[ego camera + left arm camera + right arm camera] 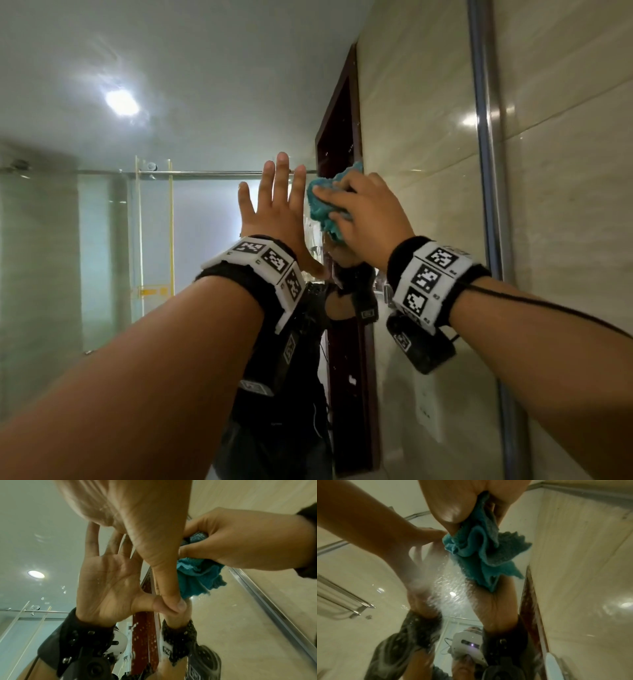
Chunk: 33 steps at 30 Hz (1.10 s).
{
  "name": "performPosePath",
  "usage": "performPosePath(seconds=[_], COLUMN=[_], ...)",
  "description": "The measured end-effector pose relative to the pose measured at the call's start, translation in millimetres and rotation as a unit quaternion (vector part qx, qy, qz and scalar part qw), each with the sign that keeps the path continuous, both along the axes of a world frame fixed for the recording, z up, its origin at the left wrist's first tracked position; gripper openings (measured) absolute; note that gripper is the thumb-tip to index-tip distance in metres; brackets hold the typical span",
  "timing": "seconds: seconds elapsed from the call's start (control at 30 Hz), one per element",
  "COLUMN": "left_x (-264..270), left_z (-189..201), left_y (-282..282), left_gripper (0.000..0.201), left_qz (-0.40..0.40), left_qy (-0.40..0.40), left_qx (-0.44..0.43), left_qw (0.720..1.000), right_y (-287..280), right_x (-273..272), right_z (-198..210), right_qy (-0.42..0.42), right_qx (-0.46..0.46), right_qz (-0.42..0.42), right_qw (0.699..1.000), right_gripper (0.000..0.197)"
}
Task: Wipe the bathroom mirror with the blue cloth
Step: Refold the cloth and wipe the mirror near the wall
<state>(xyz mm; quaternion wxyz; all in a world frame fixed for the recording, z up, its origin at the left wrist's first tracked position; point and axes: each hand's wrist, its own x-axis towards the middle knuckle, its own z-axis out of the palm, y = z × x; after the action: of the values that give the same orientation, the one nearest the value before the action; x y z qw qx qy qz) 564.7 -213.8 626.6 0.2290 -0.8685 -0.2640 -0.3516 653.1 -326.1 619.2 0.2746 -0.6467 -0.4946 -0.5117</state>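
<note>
At the far left, the mirror [102, 240] reflected a glass shower screen [154, 240] with its horizontal rail, and above these a round ceiling light [121, 102]. Nearer the middle, the left hand [274, 209] lay flat against the glass, fingers straight and slightly spread, holding nothing; in the left wrist view its thumb met its own reflection on the mirror. Just beside it to the right, the right hand [366, 216] gripped the bunched blue cloth [327, 205], fingers curled over the top of the wad and pressing it to the mirror, loose folds hanging below the palm. The right wrist view showed water droplets [452, 582] on the glass under the cloth. Both wrists wore black bands with white marker blocks [431, 277]. Farther right, a dark red door frame appeared in reflection, then the mirror's metal edge strip [486, 171] and beige wall tiles [575, 205].
</note>
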Motion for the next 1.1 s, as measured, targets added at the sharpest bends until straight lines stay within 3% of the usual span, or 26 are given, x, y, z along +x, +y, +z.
performPosePath(seconds=[0.1, 0.2, 0.27, 0.4, 0.5, 0.57, 0.8, 0.9, 1.0, 1.1], left_x=[-1, 1, 1, 3, 1, 0, 2, 2, 2, 4], left_z=[1, -1, -1, 0, -1, -2, 0, 0, 0, -2], left_y=[-1, 0, 1, 0, -3, -4, -5, -6, -6, -6], left_gripper=[0.152, 0.153, 0.153, 0.153, 0.151, 0.152, 0.158, 0.157, 0.157, 0.157], left_qz=[-0.001, -0.007, -0.005, 0.004, 0.006, 0.007, 0.012, 0.013, 0.020, 0.023], left_qy=[0.009, 0.006, 0.000, -0.002, -0.008, -0.008, -0.010, -0.008, -0.012, -0.014], left_qx=[-0.006, -0.011, -0.009, -0.013, -0.010, -0.012, -0.023, -0.020, -0.017, -0.015], left_qw=[1.000, 1.000, 1.000, 1.000, 1.000, 1.000, 1.000, 1.000, 1.000, 1.000], right_y=[-4, -1, 7, 15, 7, 1, -10, -1, 0, -8], right_x=[3, 2, -2, -6, -3, -3, -6, -5, -1, 3], right_z=[25, 75, 84, 32, 0, 2, 87, 52, 3, 4], right_qy=[0.012, 0.065, 0.079, 0.042, 0.019, 0.005, 0.066, 0.070, 0.049, 0.012], right_qx=[-0.011, 0.069, 0.091, 0.047, 0.004, -0.034, 0.060, 0.067, -0.008, -0.050], right_qz=[-0.013, -0.018, -0.039, -0.013, 0.011, 0.006, -0.009, 0.023, 0.046, 0.024], right_qw=[1.000, 0.995, 0.992, 0.998, 1.000, 0.999, 0.996, 0.995, 0.998, 0.998], right_gripper=[0.041, 0.040, 0.044, 0.061, 0.052, 0.048, 0.038, 0.041, 0.044, 0.045])
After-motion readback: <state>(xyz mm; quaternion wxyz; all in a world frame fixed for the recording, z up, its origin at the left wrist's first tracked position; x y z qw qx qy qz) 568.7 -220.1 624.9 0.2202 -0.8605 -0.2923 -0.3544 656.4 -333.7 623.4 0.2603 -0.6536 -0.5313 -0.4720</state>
